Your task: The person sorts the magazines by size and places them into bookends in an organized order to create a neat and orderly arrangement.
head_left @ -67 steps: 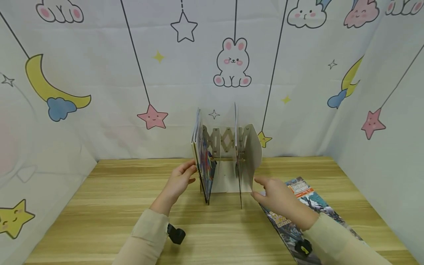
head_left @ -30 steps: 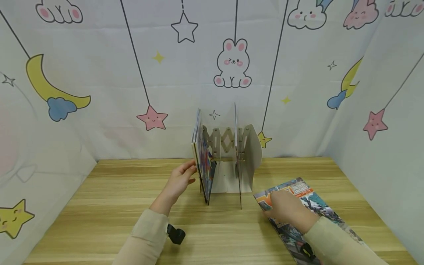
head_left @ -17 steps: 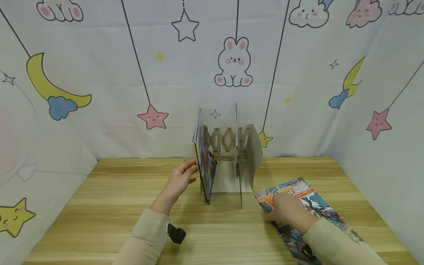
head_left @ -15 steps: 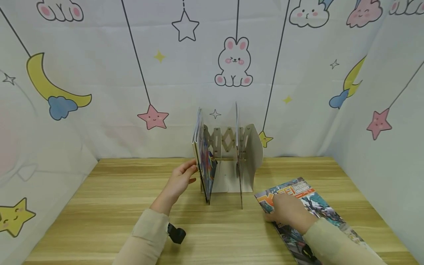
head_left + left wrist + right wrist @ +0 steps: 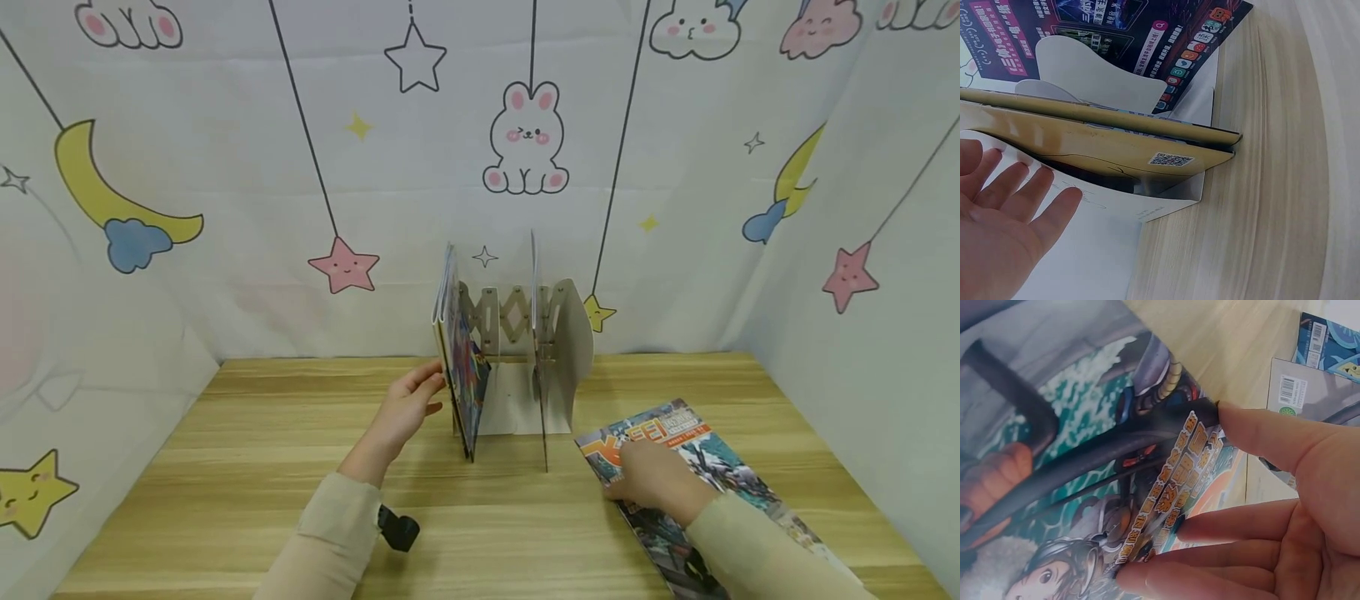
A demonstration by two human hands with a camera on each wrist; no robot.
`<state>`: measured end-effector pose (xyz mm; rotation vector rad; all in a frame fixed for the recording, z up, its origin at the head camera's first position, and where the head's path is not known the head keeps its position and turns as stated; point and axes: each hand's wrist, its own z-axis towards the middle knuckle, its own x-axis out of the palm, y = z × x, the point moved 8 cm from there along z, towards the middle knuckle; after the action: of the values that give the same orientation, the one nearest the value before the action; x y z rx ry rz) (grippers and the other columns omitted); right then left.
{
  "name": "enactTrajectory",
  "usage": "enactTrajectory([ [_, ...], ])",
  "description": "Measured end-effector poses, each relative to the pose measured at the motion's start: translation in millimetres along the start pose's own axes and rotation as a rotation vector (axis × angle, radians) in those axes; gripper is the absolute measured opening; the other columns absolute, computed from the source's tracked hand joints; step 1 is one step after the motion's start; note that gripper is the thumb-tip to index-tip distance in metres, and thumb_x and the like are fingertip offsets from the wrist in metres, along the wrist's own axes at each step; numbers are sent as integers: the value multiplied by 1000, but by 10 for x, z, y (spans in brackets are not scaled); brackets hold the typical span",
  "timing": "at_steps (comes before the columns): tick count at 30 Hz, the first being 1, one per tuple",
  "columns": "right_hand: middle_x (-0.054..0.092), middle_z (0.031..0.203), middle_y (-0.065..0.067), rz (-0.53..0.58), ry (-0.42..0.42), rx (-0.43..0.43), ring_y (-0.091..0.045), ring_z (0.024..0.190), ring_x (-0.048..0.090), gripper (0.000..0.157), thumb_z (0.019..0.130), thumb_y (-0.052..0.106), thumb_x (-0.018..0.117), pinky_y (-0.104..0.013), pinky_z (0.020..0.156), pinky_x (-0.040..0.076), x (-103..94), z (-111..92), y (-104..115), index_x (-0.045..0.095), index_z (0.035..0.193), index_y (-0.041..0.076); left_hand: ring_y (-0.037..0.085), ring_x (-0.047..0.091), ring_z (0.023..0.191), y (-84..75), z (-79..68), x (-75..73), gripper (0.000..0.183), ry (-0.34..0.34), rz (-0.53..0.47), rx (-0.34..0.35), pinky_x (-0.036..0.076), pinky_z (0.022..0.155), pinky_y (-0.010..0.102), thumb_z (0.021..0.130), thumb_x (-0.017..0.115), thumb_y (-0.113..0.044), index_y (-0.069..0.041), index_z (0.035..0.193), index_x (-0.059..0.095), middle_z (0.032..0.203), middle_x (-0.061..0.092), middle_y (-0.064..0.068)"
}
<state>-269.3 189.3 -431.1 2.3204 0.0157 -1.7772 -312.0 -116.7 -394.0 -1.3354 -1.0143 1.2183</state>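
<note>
In the head view my left hand (image 5: 401,412) rests its fingertips against the outer left side of a metal expanding book rack (image 5: 513,400). The left wrist view shows the fingers fairly straight on the rack's white end plate (image 5: 1172,206). Beside that plate lean thin books (image 5: 450,350). Another thin book (image 5: 537,350) stands on edge toward the rack's right side. My right hand (image 5: 656,479) grips the left edge of a colourful comic magazine (image 5: 738,479) lying on the table. In the right wrist view the thumb is at the edge, with the fingers over the cover.
The wooden table (image 5: 262,450) runs back to a white curtain (image 5: 420,167) printed with rabbits, stars and moons. More of the same curtain hangs at both sides. A black wrist camera (image 5: 399,529) sits beside the left sleeve.
My right hand has moved from beside the rack's right plate down onto the magazine, lately shifting slightly right along it. The left hand, rack and books stay put.
</note>
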Motion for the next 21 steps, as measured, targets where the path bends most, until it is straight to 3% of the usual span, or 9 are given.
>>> enactTrajectory([
  [7, 48, 52, 0, -1, -24, -67, -13, 44, 43, 35, 79, 25, 72, -24, 41, 29, 36, 17, 104, 47, 58, 12, 36, 38, 135, 9, -2, -8, 44, -7, 3, 5, 44, 103, 49, 103, 36, -16, -2, 145, 35, 148, 37, 18],
  [11, 43, 50, 1, -64, -8, -77, -13, 45, 37, 36, 81, 19, 62, -25, 42, 26, 91, 14, 184, 42, 51, 15, 36, 37, 135, 2, -4, -5, 44, -3, 0, 8, 44, 103, 49, 103, 36, -16, -2, 145, 35, 149, 36, 18],
  [16, 58, 65, -7, -152, 51, -65, -19, 55, 47, 25, 82, 15, 56, -36, 46, 40, 149, 13, 260, 52, 58, 10, 35, 38, 135, -8, -6, 10, 44, 6, 2, 10, 44, 103, 48, 103, 37, -18, -4, 145, 34, 149, 37, 16],
  [21, 62, 74, -11, -175, 41, -103, -24, 64, 55, 10, 79, 7, 57, -44, 56, 49, 145, 16, 330, 57, 70, 5, 34, 37, 136, -21, -20, 20, 46, 23, 21, 23, 45, 103, 47, 103, 40, -19, -4, 145, 34, 150, 36, 16],
])
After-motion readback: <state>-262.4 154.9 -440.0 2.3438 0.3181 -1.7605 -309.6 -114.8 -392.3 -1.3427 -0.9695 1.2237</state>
